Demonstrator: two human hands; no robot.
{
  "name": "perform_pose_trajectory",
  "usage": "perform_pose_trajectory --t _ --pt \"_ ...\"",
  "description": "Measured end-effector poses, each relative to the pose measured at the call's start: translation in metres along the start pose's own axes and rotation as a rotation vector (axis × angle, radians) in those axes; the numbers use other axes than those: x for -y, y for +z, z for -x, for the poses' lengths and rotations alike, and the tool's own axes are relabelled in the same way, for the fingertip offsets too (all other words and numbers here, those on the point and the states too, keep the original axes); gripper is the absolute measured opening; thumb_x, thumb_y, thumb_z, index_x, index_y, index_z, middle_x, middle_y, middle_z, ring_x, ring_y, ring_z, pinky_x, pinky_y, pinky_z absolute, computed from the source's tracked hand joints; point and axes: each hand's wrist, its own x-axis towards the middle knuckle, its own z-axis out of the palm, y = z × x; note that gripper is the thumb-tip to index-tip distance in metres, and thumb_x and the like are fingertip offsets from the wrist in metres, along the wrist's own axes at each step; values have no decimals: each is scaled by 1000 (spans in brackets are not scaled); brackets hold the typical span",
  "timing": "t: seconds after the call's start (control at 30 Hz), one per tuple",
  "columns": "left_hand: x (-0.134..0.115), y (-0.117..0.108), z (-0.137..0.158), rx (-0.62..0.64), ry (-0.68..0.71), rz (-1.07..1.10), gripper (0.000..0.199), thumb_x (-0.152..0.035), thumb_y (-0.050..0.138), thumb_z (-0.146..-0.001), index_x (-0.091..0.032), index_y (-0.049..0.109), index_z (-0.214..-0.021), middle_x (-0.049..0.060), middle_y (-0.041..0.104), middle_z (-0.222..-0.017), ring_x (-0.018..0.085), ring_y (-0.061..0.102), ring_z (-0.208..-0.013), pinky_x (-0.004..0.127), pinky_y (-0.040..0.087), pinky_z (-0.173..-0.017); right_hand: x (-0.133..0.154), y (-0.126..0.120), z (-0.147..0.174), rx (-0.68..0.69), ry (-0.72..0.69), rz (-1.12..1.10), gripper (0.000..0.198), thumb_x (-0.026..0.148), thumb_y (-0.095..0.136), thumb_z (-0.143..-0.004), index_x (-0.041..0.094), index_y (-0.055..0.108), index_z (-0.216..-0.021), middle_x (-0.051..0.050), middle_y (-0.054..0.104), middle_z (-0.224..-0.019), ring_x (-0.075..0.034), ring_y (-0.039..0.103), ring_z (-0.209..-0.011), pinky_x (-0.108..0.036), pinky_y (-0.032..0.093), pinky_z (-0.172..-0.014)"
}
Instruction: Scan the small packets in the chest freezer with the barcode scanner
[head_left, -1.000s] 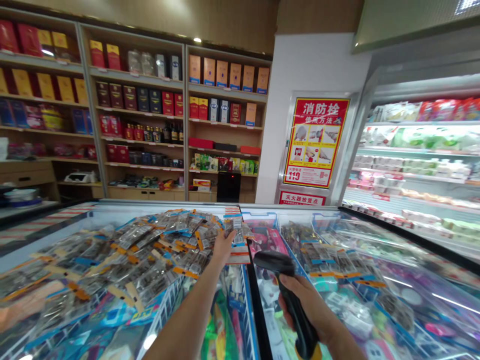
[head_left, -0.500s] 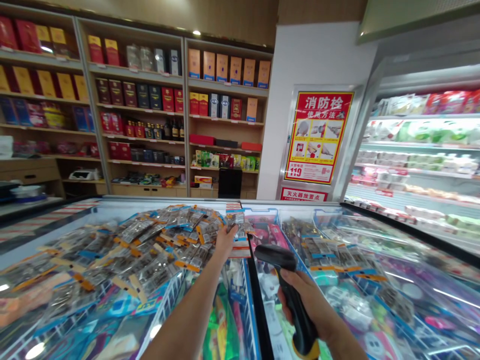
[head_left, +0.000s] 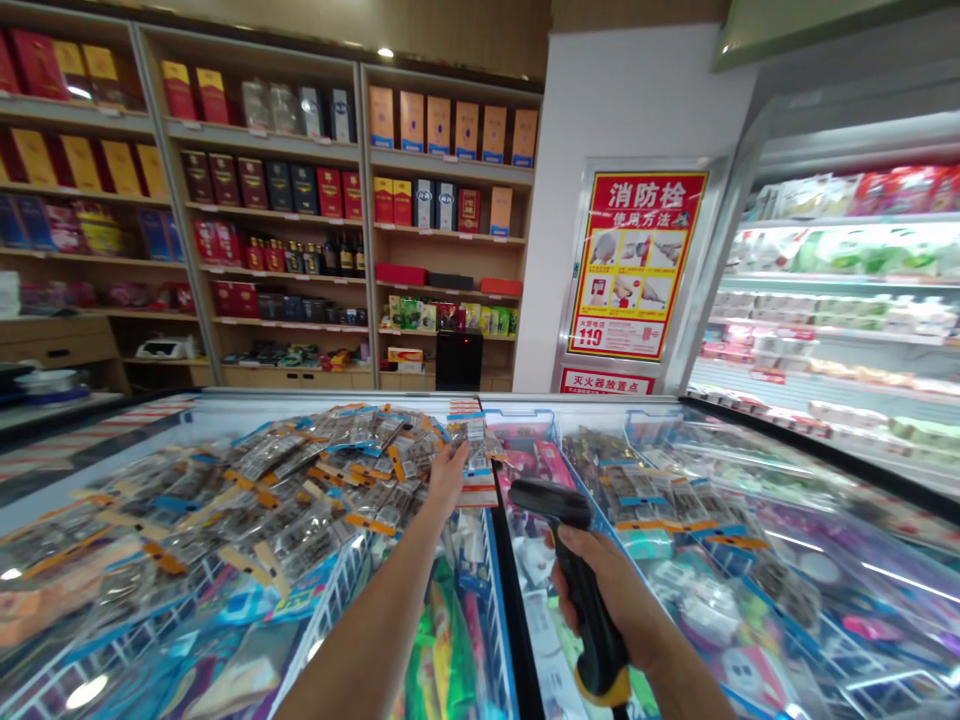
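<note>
My right hand [head_left: 604,575] is closed around the grip of a black and yellow barcode scanner [head_left: 589,600]. Its head points left toward a small clear packet [head_left: 475,458] with a blue strip. My left hand [head_left: 448,475], reaching forward over the freezer, pinches the near left edge of that packet. Beside the left hand, many similar packets [head_left: 277,455] with orange and blue strips lie heaped on the glass lid. More such packets [head_left: 667,495] form a smaller row to the right.
Colourful frozen goods [head_left: 442,640] and white wire baskets show through the chest freezer's glass. A dark divider [head_left: 517,600] runs down its middle. Behind stand wooden shelves of boxes [head_left: 450,120] and a red poster [head_left: 637,265]; a lit fridge [head_left: 840,300] is at the right.
The view has shifted slightly. Both hands keep nearly the same positions, with the scanner still facing the packet. A small red light now shows on the black box behind the freezer.
</note>
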Motion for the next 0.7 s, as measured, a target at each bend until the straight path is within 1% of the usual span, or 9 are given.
perform_pose_trajectory --t 0.1,0.17,0.3,0.4,0.47,0.53,0.6,0.7 --pt "-1 1 1 56 -24 15 39 -47 57 -61 -11 63 -76 5 64 -69 18 57 -68 29 43 -66 1 -7 -4 -62 -49 18 31 45 53 -69 14 50 -62 3 50 -39 -8 44 -28 -18 31 -28" --pt "-2 2 1 54 -31 18 37 -45 57 -61 -12 62 -76 5 64 -71 18 57 -69 29 43 -67 4 -16 -7 -115 -102 19 33 46 55 -67 15 48 -58 3 50 -39 -8 44 -29 -18 32 -29" --pt "-5 9 5 73 23 19 33 -38 57 -62 -13 61 -82 5 64 -77 19 57 -75 30 43 -71 11 -43 -15 -245 -177 72 32 45 56 -66 16 48 -55 3 49 -37 -9 44 -30 -19 33 -31" --pt "-10 22 14 97 49 -37 26 -31 55 -64 -14 59 -84 4 64 -79 18 57 -77 31 43 -73 15 -66 -20 -364 -220 136 30 42 58 -64 17 48 -53 2 49 -35 -10 44 -30 -21 33 -31" --pt "-14 36 22 126 46 -121 24 -24 55 -64 -14 57 -86 5 64 -81 17 57 -77 30 42 -74 17 -81 -22 -438 -241 160 27 40 59 -63 17 49 -54 2 49 -35 -11 45 -30 -22 32 -31" --pt "-17 54 32 161 30 -195 27 -18 54 -64 -14 55 -91 6 63 -87 17 57 -79 29 41 -75 18 -94 -21 -499 -251 179 26 39 58 -64 17 49 -54 2 49 -35 -11 45 -31 -22 33 -32" --pt "-17 77 43 204 1 -239 31 -15 52 -66 -14 51 -97 8 62 -95 16 57 -84 28 40 -77 20 -104 -17 -553 -253 177 25 38 58 -64 17 48 -54 2 50 -36 -11 46 -32 -22 34 -33" --pt "-10 113 57 270 -70 -323 37 -15 51 -68 -14 46 -105 11 60 -101 18 56 -90 28 40 -79 22 -117 -8 -600 -257 179 26 38 58 -63 17 48 -54 1 51 -36 -11 45 -32 -22 33 -33"
